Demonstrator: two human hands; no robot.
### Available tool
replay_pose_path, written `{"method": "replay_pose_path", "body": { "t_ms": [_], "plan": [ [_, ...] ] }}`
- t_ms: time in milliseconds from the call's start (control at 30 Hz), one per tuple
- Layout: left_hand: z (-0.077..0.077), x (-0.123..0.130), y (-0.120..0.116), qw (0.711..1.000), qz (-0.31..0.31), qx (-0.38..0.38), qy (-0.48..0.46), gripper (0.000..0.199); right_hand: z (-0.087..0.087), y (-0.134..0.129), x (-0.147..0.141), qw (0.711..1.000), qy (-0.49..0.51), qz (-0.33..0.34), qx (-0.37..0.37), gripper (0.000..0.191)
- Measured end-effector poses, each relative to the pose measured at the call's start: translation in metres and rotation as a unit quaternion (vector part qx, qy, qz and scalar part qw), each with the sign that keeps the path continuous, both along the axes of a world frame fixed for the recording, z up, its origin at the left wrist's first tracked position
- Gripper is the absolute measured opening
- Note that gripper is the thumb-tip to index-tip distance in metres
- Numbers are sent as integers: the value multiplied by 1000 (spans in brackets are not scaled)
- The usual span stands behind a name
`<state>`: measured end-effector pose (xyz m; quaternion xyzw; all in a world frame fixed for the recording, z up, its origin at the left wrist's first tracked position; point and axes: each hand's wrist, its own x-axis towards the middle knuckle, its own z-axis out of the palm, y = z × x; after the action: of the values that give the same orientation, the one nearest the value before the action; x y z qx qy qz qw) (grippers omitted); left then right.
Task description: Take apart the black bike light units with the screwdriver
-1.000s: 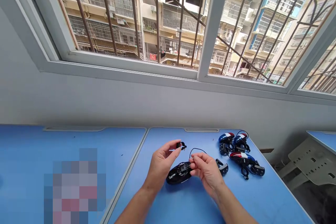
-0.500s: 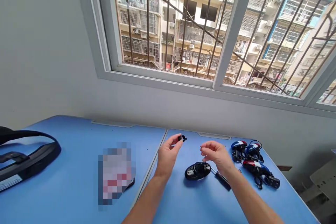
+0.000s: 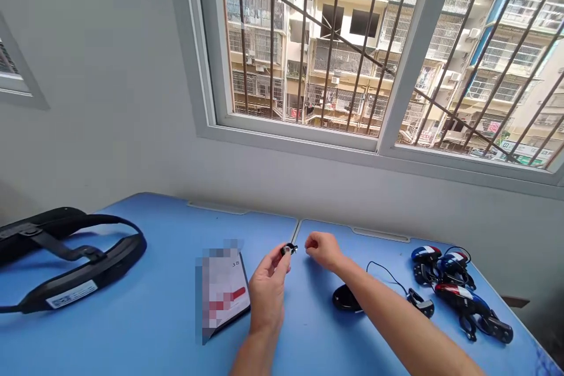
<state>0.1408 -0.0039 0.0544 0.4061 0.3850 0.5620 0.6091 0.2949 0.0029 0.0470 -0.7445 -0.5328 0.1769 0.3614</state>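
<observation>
My left hand (image 3: 268, 282) pinches a small black ring-shaped clamp (image 3: 288, 249) between thumb and fingertips, above the table. Just to its right is my right hand (image 3: 324, 251), fingers curled together and apart from the clamp; whatever they hold is too small or hidden to make out. Under my right forearm lies a glossy black oval device (image 3: 345, 298), partly covered by the arm. A thin black cable (image 3: 388, 270) runs from behind the forearm toward a black piece with a curved clamp (image 3: 420, 304).
Several red, white and blue bike-horn-like units (image 3: 460, 294) with black clamps are grouped at the right of the blue table (image 3: 167, 282). A phone (image 3: 231, 288), partly blurred out, lies left of my left hand. A black headband-like device (image 3: 83, 264) occupies the far left. Behind stands a barred window.
My right hand has moved left and away from the black device, closing in beside the clamp. The view has turned left. The screwdriver seen beside the device is now hidden by my forearm.
</observation>
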Motion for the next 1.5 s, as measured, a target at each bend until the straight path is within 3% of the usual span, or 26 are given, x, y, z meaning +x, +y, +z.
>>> {"method": "replay_pose_path", "body": {
  "t_ms": [267,533,800,1067,1367,1500],
  "plan": [
    [-6,1,-1,1000,-19,-9,7,47,3,8,-10,987,-144,39,-64,23],
    [-8,4,0,1000,-21,-20,-12,46,-2,7,-11,977,-189,58,-85,21],
    [-6,5,1,999,-24,-21,-11,46,8,2,-13,980,-163,64,-96,22],
    [-9,6,1,997,-69,-33,-3,43,16,0,-1,991,-67,77,-87,35],
    [-15,9,1,989,-131,-59,-22,41,31,-36,17,982,3,185,-34,44],
    [-12,10,-1,985,-161,-57,-22,38,28,-41,8,978,-33,205,1,30]
  ]
}}
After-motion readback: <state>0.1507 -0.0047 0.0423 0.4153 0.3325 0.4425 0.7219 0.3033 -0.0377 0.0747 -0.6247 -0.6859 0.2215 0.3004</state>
